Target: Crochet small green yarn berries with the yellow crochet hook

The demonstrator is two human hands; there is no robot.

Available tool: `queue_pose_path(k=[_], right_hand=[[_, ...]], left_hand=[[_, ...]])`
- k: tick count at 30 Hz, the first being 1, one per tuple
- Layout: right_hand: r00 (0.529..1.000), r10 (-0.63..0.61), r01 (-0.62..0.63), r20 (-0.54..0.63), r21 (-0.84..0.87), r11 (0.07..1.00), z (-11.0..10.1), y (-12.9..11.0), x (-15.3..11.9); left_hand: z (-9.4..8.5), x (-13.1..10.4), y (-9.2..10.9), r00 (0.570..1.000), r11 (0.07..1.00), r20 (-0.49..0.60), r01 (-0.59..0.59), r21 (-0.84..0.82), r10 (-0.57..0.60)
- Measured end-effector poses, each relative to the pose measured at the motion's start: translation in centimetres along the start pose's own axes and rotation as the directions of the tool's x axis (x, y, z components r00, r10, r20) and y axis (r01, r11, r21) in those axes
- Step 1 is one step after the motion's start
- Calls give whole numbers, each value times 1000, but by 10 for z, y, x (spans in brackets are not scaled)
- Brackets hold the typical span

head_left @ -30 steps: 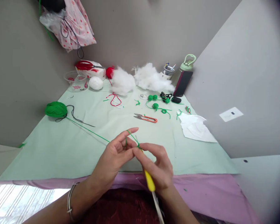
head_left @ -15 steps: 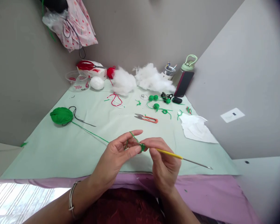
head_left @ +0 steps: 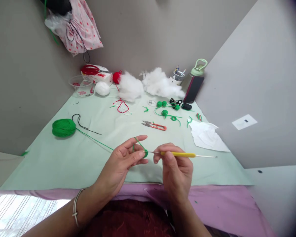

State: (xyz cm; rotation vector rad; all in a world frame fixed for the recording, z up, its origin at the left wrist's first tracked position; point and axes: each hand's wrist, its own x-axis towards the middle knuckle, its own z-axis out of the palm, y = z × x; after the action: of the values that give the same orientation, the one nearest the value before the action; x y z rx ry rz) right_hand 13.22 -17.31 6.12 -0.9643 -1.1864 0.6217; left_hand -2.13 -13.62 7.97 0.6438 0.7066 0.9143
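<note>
My left hand point(head_left: 124, 156) pinches a small green crochet piece point(head_left: 145, 153) between thumb and fingers, its index finger raised with green yarn looped over it. From that hand the strand runs left across the cloth to a green yarn ball point(head_left: 63, 127). My right hand point(head_left: 176, 168) is closed around the yellow handle of a crochet hook point(head_left: 179, 154). The hook lies almost level, its thin left end reaching the crochet piece, its other metal end pointing right. Beyond both hands lie orange-handled thread snips point(head_left: 154, 125).
Several small green crocheted balls point(head_left: 164, 113) and yarn scraps lie behind the snips. White stuffing point(head_left: 158, 82), a white yarn ball point(head_left: 102, 88), a clear tub point(head_left: 81, 87), red scissors point(head_left: 91, 69), a bottle point(head_left: 197, 70) and a phone point(head_left: 193, 89) line the back. White paper point(head_left: 207, 135) rests at right.
My right hand has swung the hook from slanting down rightward to nearly level and drawn slightly away from my left hand. The left hand and crochet piece have shifted slightly left.
</note>
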Motion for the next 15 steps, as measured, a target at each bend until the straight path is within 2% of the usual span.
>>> queue_pose_path(k=[1, 3, 5, 6, 7, 9, 12, 15], right_hand=[[999, -39, 41, 29, -90, 995, 2, 2, -2], [976, -194, 217, 103, -317, 923, 4, 6, -7], [924, -347, 382, 164, -457, 803, 6, 10, -12], [907, -387, 418, 167, -473, 775, 6, 12, -14], [908, -391, 416, 153, -458, 786, 6, 12, -14], [949, -310, 309, 56, -357, 881, 4, 10, -11], [994, -87, 81, -70, -72, 994, 3, 4, -2], [997, 81, -79, -8, 145, 986, 7, 2, 3]], left_hand=[[1, -1, -2, 999, 999, -3, -36, 25, 36], [3, -2, -4, 998, 997, -10, -60, 38, 61], [2, -3, -5, 1000, 1000, 1, 12, -9, -12], [1, -3, -4, 997, 997, 13, 73, -41, -72], [0, -2, -3, 991, 989, 28, 132, -66, -130], [-4, -1, 1, 981, 977, 47, 190, -93, -186], [-8, 0, 6, 992, 990, 34, 126, -69, -124], [-7, -1, 5, 1000, 999, 16, -4, 37, 4]])
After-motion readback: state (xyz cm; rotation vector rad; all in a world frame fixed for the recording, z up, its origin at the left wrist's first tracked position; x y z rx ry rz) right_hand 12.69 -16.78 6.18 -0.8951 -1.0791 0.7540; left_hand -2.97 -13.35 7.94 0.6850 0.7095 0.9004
